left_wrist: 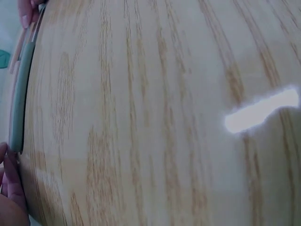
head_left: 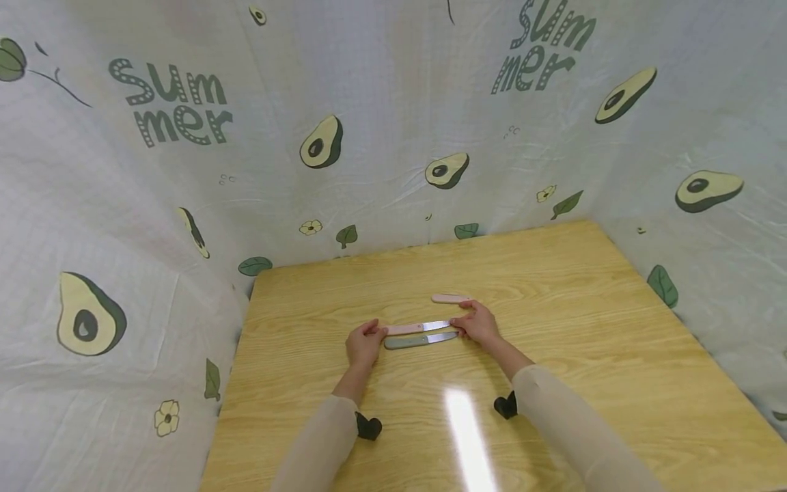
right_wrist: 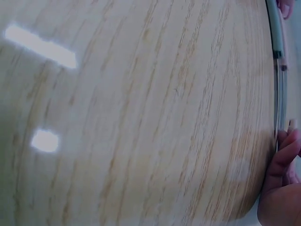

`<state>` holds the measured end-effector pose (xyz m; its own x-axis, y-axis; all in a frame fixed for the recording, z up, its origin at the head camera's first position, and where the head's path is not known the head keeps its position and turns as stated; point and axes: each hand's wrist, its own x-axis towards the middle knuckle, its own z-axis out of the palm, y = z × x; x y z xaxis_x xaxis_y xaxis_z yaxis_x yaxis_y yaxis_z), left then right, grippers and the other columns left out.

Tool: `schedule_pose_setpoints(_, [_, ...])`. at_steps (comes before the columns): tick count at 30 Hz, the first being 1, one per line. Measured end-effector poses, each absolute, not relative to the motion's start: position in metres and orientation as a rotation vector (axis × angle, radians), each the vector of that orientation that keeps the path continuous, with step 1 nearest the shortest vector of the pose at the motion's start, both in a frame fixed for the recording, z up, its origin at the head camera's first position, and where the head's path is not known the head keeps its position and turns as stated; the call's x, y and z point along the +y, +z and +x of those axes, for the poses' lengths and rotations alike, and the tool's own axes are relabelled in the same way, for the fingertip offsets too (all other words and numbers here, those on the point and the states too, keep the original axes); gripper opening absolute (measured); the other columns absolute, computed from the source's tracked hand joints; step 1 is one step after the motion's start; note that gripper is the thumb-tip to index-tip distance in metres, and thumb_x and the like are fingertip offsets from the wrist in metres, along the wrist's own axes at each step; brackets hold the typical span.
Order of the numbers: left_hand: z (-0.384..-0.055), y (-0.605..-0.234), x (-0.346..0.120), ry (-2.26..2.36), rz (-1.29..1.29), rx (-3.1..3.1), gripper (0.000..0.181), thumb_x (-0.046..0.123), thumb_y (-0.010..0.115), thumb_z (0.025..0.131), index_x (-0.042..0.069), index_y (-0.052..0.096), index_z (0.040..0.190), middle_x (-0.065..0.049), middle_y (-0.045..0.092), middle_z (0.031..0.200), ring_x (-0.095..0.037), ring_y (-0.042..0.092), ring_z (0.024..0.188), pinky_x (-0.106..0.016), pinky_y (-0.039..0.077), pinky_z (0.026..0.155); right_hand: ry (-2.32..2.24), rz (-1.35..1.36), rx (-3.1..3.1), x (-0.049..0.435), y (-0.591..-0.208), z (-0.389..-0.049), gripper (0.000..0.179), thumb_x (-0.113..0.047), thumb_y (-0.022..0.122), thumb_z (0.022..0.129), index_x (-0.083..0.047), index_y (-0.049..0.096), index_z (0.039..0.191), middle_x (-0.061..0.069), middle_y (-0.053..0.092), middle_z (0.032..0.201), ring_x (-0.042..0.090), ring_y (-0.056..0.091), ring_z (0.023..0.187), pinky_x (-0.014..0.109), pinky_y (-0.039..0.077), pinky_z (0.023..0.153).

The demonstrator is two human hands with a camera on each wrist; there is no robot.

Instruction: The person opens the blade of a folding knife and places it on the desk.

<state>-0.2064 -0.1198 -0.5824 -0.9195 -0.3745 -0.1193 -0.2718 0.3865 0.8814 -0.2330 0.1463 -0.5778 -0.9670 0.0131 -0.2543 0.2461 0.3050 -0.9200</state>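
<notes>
A pink-handled knife [head_left: 404, 329] lies crosswise near the middle of the table, its blade pointing right. My left hand [head_left: 364, 345] pinches the end of its handle, and the fingers of my right hand [head_left: 479, 324] pinch the blade near the tip. Just in front, side by side with it, is a green-handled knife [head_left: 407, 342], also with its blade to the right. Behind them lies another pink handle [head_left: 449, 298], its right end covered by my right hand. In the left wrist view the green handle [left_wrist: 21, 103] runs along the left edge.
The wood-grain table [head_left: 553, 287] spreads around the knives on all sides. A pale curtain [head_left: 381, 82] printed with avocados and leaves stands along its back and both sides. Bright light reflects off the tabletop in front of the knives.
</notes>
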Motion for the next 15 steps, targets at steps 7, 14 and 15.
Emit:
schedule_pose_setpoints(7, [-0.2069,-0.5839,-0.1201,-1.567,0.631,-2.537,0.039,0.019,0.079,0.08,0.01,0.071,0.117,-0.005,0.073,0.089,-0.014,0.065,0.08,-0.02,0.049,0.065,-1.714,0.228,2.384,0.1459,-0.5817,-0.2324,0.056,-0.006,0.074,0.083,-0.001,0.049,0.133,0.005,0.068,0.068,0.007,0.056,0.048,0.015,0.042,0.043])
schedule_pose_setpoints(14, [-0.2078,-0.5847,-0.1193,-1.546,0.595,-2.537,0.046,0.02,0.081,0.079,0.008,0.068,0.121,-0.005,0.072,0.086,-0.014,0.064,0.077,-0.022,0.05,0.065,-1.736,0.236,2.354,0.1458,-0.5799,-0.23,0.058,-0.005,0.072,0.085,-0.002,0.047,0.137,0.008,0.069,0.073,0.006,0.056,0.05,0.014,0.045,0.046])
schedule_pose_setpoints(15, [-0.2079,-0.5851,-0.1192,-1.554,0.591,-2.533,0.047,0.02,0.081,0.079,0.008,0.067,0.122,-0.005,0.072,0.085,-0.014,0.063,0.076,-0.022,0.049,0.065,-1.734,0.236,2.353,0.1458,-0.5795,-0.2296,0.059,-0.005,0.072,0.085,-0.002,0.047,0.138,0.009,0.069,0.073,0.006,0.056,0.051,0.014,0.045,0.046])
